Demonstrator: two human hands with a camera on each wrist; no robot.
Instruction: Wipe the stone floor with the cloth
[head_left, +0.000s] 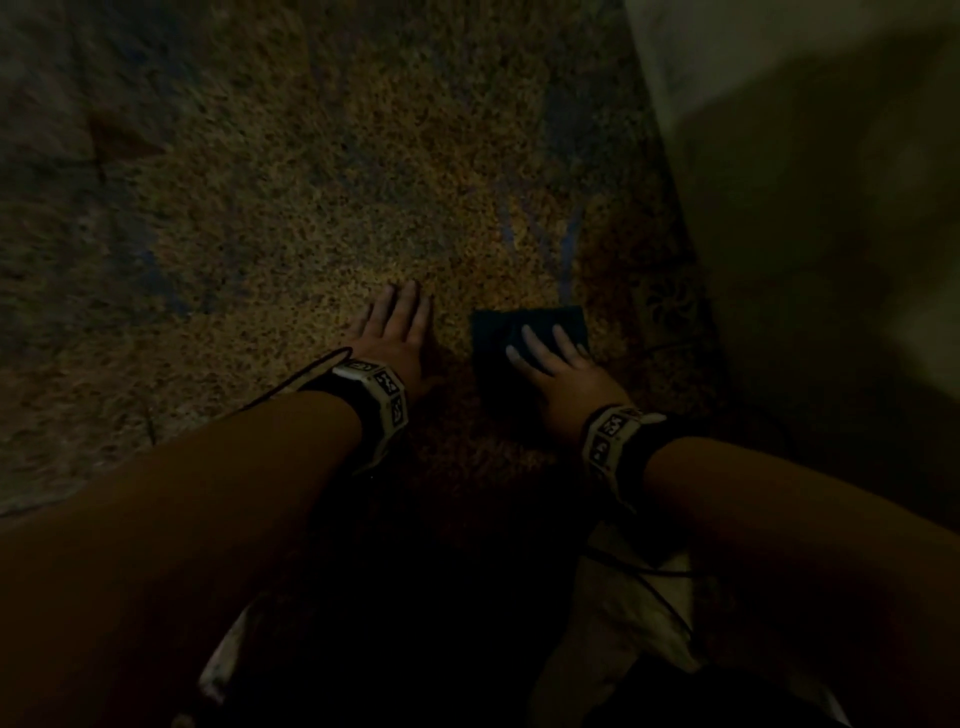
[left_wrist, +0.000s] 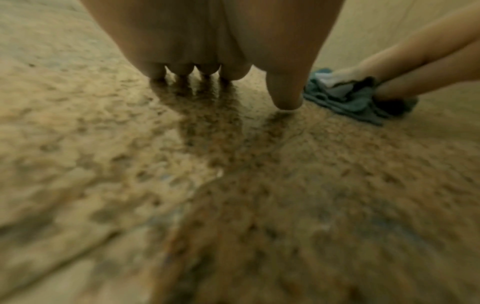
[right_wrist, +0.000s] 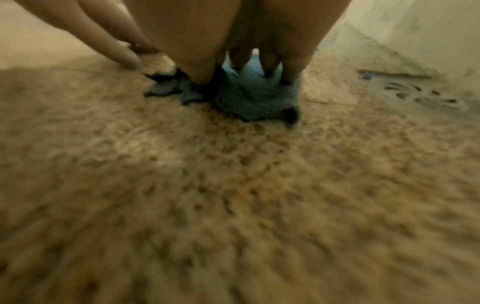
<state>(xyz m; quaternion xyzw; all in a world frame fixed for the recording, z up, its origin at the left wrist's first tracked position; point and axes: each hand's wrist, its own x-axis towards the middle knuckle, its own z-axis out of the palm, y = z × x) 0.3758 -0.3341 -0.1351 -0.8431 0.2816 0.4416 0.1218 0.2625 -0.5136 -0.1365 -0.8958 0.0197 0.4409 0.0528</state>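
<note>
Speckled tan stone floor (head_left: 291, 218), grainy and mottled with dark flecks, bluish streaks across it; dim light. Teal cloth (head_left: 524, 325) lies bunched near the floor's right edge, close to the pale wall (head_left: 779, 130) and just short of a metal drain cover (right_wrist: 420, 92) with curved slots. Right hand (head_left: 558, 366) presses the cloth down, fingers straight, nothing curled round it. Left hand (head_left: 395, 330) is spread flat on bare stone just beside, bracing.

Judgement: wiping stroke under way. Keep the palm weight even so the soft, crumpled, terry-like cloth does not roll up; flatten the folds, overlap passes, and work toward the wall corner without snagging the drain slots.
</note>
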